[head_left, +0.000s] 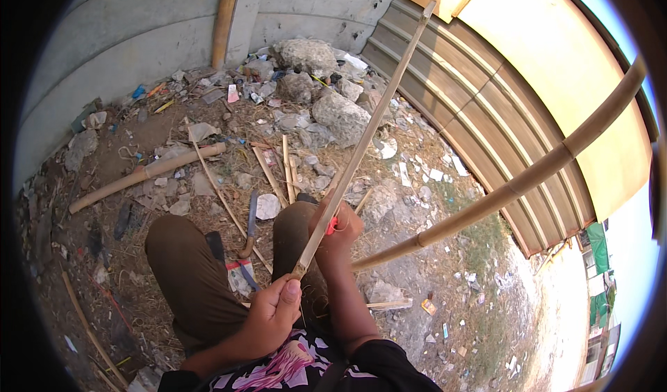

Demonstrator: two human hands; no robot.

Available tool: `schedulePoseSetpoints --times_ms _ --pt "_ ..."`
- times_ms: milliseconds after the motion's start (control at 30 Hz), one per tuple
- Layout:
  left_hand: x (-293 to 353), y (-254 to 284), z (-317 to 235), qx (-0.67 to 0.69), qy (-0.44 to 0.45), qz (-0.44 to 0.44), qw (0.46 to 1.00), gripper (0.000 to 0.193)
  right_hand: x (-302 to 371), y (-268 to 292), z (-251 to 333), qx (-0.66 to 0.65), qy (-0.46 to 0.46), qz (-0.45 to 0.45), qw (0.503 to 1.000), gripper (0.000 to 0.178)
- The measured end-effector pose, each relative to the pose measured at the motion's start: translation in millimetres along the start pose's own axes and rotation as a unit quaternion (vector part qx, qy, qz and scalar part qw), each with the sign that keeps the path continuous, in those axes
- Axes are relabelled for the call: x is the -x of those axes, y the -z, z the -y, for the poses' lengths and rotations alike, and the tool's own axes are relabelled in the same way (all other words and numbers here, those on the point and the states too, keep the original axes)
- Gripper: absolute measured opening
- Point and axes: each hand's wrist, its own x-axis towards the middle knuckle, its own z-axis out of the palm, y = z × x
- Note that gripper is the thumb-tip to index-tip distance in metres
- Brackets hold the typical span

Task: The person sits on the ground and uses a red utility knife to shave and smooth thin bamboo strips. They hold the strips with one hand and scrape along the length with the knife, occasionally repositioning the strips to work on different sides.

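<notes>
My left hand (272, 313) is closed around the near end of a long split bamboo strip (375, 124), thumb on top. The strip slants up and away to the right, its far end in front of the corrugated panel. My right hand (342, 247) is closed on a red-handled tool (332, 225) right against the strip, above my right knee. Fingers and strip hide most of this tool, so its kind does not show. Thin curled shavings hang near both hands. Between my knees and the wall lies a large knife (246, 247) with a wooden handle, on the ground.
A thick bamboo pole (500, 192) slants across the right side. Another bamboo piece (146, 174) lies at left, and split strips (287, 170) lie ahead. Rocks (340, 116) and litter are piled by the concrete wall (149, 41). A corrugated panel (486, 114) stands at right.
</notes>
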Motion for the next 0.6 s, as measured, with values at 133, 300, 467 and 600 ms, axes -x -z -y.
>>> schedulePoseSetpoints --times_ms 133,300,467,600 --pt "7.7 2.7 21.8 -0.071 0.03 -0.002 0.997 0.034 -54.4 -0.1 -27.5 0.032 -0.125 -0.088 0.988 0.048" --pt "4.0 3.6 21.8 -0.141 -0.011 -0.015 0.99 0.035 -116.5 13.4 -42.2 0.009 -0.18 -0.112 0.977 0.034" --pt "-8.9 5.1 11.2 -0.171 -0.061 -0.054 0.982 0.034 -26.1 28.7 -28.2 0.049 -0.008 0.054 0.997 0.018" --pt "-11.6 2.1 -0.7 -0.227 -0.061 -0.062 0.97 0.033 37.3 35.5 -15.4 0.029 0.067 0.089 0.993 0.013"
